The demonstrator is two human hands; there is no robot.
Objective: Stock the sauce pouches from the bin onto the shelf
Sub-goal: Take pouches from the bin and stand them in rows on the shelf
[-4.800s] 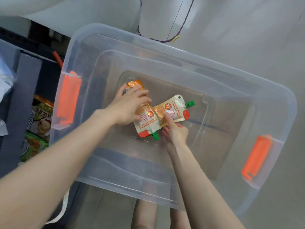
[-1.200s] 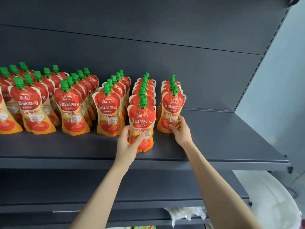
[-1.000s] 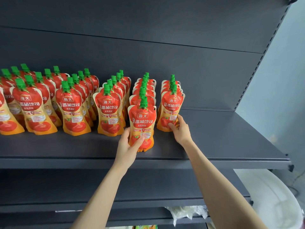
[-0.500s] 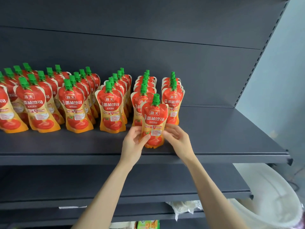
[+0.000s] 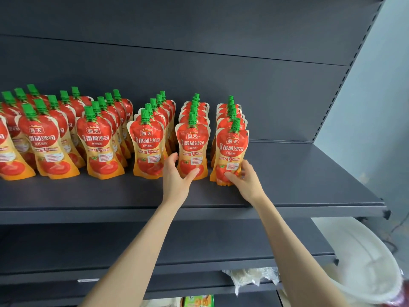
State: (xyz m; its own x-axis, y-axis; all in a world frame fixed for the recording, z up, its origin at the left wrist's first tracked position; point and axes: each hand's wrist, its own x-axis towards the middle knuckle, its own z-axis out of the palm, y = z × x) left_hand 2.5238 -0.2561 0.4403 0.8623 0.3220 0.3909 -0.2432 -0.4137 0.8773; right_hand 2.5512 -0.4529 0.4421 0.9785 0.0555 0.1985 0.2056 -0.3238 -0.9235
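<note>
Your dark grey metal shelf (image 5: 298, 178) carries rows of upright red-and-orange, green-capped sauce pouches (image 5: 97, 142). Your left hand (image 5: 177, 180) grips one row's front pouch (image 5: 192, 142). Your right hand (image 5: 245, 180) grips the rightmost front pouch (image 5: 232, 149), which both hands held between the rows half a second ago.

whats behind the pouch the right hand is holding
A row of pouches stands behind the front pouch in the right hand. Only their green caps and red tops show; their bodies are covered.

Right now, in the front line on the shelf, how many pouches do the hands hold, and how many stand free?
Held pouches: 2
Free pouches: 4, the leftmost cut by the frame edge
Total: 6
</note>
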